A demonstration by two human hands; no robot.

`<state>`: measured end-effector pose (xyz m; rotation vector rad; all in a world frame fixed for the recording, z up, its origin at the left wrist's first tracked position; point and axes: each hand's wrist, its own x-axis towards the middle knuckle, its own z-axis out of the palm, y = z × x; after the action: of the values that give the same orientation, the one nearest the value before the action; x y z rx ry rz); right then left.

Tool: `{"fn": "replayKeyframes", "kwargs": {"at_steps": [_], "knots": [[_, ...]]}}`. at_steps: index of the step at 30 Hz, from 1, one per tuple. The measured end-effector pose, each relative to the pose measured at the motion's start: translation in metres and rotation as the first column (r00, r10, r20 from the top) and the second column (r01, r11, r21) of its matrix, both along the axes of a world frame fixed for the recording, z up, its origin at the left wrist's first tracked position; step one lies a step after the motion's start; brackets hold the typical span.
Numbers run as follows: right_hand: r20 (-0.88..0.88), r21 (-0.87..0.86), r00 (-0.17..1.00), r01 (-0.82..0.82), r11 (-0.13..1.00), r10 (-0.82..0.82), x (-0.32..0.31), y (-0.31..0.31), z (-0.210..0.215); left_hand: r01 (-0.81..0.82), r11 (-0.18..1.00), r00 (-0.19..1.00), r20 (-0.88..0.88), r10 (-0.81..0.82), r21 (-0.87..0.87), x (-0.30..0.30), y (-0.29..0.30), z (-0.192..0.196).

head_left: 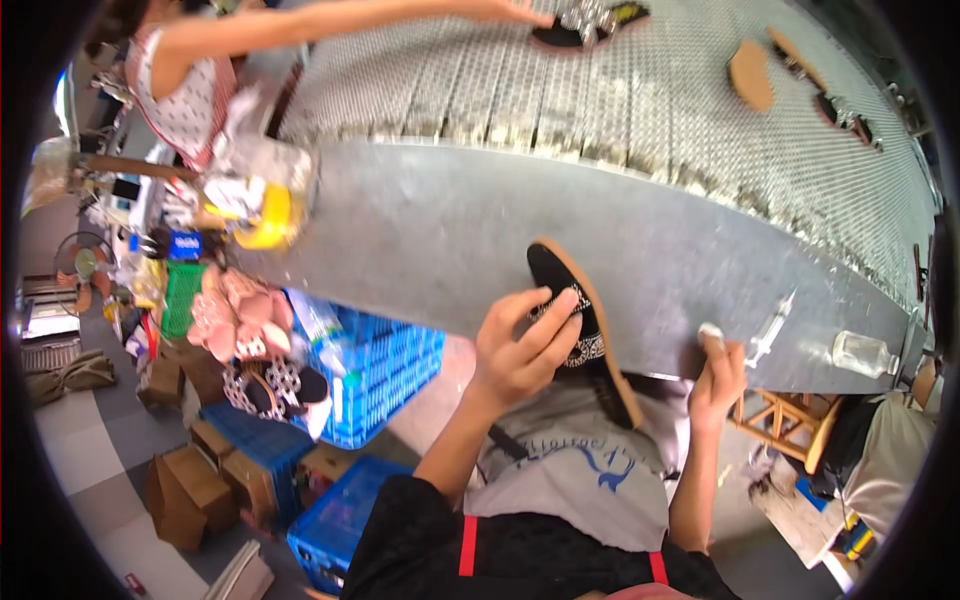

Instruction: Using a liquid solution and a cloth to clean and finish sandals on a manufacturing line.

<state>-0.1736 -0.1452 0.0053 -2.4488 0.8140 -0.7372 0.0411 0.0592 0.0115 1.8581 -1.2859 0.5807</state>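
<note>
My left hand (524, 345) grips a sandal (606, 370) with a black footbed, a tan sole edge and sparkling beaded straps. Its fingers lie over the straps, hiding part of them, and the sandal is tilted at the edge of the grey metal table (420, 225). To the right of the sandal and apart from it, my right hand (718, 378) is closed with a small white wad (710, 330) at its fingertips; I cannot make out its material. Beyond that hand lie a clear syringe (772, 328) and a clear glass bottle (866, 354).
Past the table runs a mesh conveyor (430, 85) carrying several sandals and soles (751, 76). Another person's arm (330, 22) reaches to a sandal (588, 24) there. At left are a blue crate (395, 375), pink footwear (240, 312) and a yellow container (274, 218). A wooden stool (790, 425) stands at right.
</note>
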Motion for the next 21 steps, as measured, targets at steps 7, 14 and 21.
{"fn": "replayKeyframes", "kwargs": {"at_steps": [7,14,21], "knots": [[0.11,0.03,0.994,0.006,1.0,-0.009,-0.002,0.007,0.002,0.163,0.929,0.983,0.028,-0.183,0.333,0.022,-0.048,0.044],[0.07,0.136,0.996,-0.06,0.989,0.051,0.015,-0.003,0.023,0.505,0.726,0.863,-0.273,-0.425,0.466,0.018,-0.065,0.051],[-0.188,0.154,0.947,-0.233,0.96,0.26,0.053,0.006,0.04,0.465,0.819,0.879,-0.283,-0.383,0.337,-0.006,-0.068,0.027]]}}
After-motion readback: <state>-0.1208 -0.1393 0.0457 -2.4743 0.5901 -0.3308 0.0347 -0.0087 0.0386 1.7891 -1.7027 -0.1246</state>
